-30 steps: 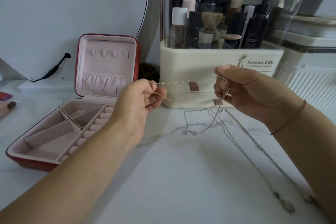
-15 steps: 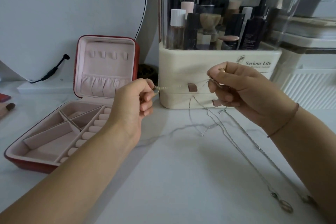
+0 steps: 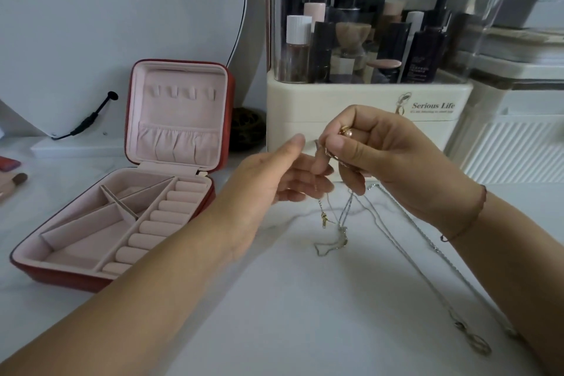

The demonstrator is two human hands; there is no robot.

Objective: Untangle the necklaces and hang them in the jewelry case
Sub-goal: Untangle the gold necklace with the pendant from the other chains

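My right hand (image 3: pixel 393 162) pinches a bunch of thin necklace chains (image 3: pixel 331 157) between thumb and fingers, with a pink-gold bead (image 3: pixel 346 132) showing at its fingertips. My left hand (image 3: pixel 274 174) is right beside it, thumb out straight and fingers relaxed, its fingertips touching the bunch. A gold chain end with a clasp (image 3: pixel 323 219) dangles below the left fingers. Silver chains (image 3: pixel 332 246) droop to the white tabletop and run to a ring pendant (image 3: pixel 476 345) at the lower right. The red jewelry case (image 3: pixel 61 279) stands open at the left, its pink hooks bare.
A cream cosmetics organizer (image 3: pixel 351 107) full of bottles stands just behind my hands. A round mirror (image 3: pixel 122 9) leans behind the case. A makeup brush (image 3: pixel 15 181) lies at the far left edge. A white ribbed container (image 3: pixel 515 146) is at the right.
My left hand let go of the gold chain end and moved right, up to the right hand. The chain, stretched between the hands before, now hangs down.
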